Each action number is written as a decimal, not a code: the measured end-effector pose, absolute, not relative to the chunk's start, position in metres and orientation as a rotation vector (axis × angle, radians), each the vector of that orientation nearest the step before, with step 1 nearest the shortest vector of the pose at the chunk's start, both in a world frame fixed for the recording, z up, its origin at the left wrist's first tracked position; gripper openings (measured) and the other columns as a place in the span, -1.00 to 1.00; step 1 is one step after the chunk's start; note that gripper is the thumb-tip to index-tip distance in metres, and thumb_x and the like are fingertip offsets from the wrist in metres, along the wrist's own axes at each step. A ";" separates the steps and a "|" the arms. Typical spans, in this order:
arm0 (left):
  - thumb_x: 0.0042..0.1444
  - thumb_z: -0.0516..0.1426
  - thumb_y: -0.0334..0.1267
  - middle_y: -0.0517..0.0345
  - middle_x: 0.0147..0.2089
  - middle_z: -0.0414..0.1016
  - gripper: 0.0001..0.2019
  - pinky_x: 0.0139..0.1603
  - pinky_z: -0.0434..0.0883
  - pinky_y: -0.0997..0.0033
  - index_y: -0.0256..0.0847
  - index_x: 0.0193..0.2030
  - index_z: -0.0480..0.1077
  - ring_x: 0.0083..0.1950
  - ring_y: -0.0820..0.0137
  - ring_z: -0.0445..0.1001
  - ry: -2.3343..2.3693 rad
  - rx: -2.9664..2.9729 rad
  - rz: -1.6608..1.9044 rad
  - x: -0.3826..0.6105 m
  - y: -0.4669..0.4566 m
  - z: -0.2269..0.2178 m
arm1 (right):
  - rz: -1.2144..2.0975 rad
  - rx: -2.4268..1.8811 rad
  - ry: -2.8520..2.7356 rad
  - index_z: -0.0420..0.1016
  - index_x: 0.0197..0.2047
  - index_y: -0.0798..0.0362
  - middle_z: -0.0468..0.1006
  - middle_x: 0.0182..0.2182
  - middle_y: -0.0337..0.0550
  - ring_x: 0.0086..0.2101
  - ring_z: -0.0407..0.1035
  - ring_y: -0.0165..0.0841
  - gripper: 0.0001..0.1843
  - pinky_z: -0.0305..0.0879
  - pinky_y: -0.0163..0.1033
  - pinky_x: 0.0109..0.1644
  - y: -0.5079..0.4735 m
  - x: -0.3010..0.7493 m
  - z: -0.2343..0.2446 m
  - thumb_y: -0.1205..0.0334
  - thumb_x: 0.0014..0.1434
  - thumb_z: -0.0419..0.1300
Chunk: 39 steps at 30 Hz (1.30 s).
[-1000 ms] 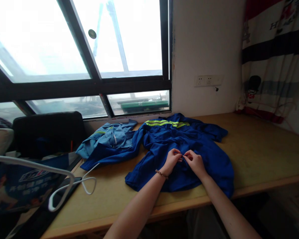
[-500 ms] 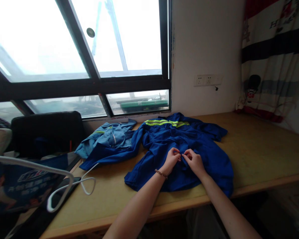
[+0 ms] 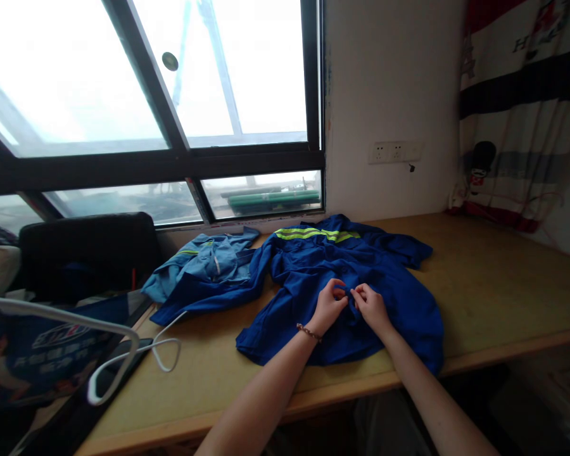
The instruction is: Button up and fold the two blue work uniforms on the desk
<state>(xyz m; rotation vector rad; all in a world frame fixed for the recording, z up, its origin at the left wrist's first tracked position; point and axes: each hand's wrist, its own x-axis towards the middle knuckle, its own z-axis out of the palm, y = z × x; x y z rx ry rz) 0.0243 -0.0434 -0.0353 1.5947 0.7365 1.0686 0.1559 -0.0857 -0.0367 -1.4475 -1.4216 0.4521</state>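
Hands barely moved since a second ago; left hand (image 3: 329, 305) thumb now lifted slightly, fingers curled more. Both pinch the front of the dark blue jacket (image 3: 399, 297), fingertips nearly meeting at its middle. Right hand (image 3: 371, 306) closed in a pinch on the fabric, left hand the same; what sits between the fingertips is too small to tell. Jacket lies spread flat on the wooden table (image 3: 503, 297), light blue garment (image 3: 209, 263) just beside it, white hanger (image 3: 123, 361) at left.

Bright window (image 3: 180, 69) (dark-framed), white wall (image 3: 389, 76), wooden table (image 3: 503, 285)
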 end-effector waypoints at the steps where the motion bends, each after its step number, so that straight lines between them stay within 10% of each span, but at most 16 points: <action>1: -0.14 0.11 -0.43 0.24 -0.48 0.38 -0.71 -0.45 0.25 0.61 -0.23 -0.20 0.27 -0.45 0.54 0.36 0.725 1.628 1.083 0.024 -0.045 -0.035 | 0.497 -1.451 -1.395 0.24 -0.48 0.04 0.34 -0.74 -0.28 -0.69 0.24 -0.43 -0.68 0.13 -0.36 -0.57 -0.084 0.157 -0.038 -0.04 0.09 0.00; 28: -0.20 0.20 -0.36 0.09 -0.28 0.40 -0.56 -0.42 0.43 0.44 -0.21 -0.07 0.32 -0.37 0.44 0.44 0.688 1.093 0.951 0.014 -0.030 -0.027 | -0.069 -1.402 -1.554 0.29 -0.17 0.06 0.34 -0.24 -0.06 -0.28 0.33 -0.31 -0.79 0.30 -0.20 -0.17 -0.102 0.140 -0.021 0.22 0.09 0.05; 39: -0.19 0.15 -0.34 0.24 -0.59 0.33 -0.91 -0.59 0.33 0.53 -0.30 -0.48 0.37 -0.59 0.50 0.35 0.942 1.412 1.046 0.027 -0.025 -0.047 | -0.101 -1.292 -1.755 0.11 0.11 0.03 0.24 0.01 0.03 0.00 0.15 -0.13 -0.33 0.14 0.04 0.05 -0.105 0.138 -0.015 0.12 -0.07 0.20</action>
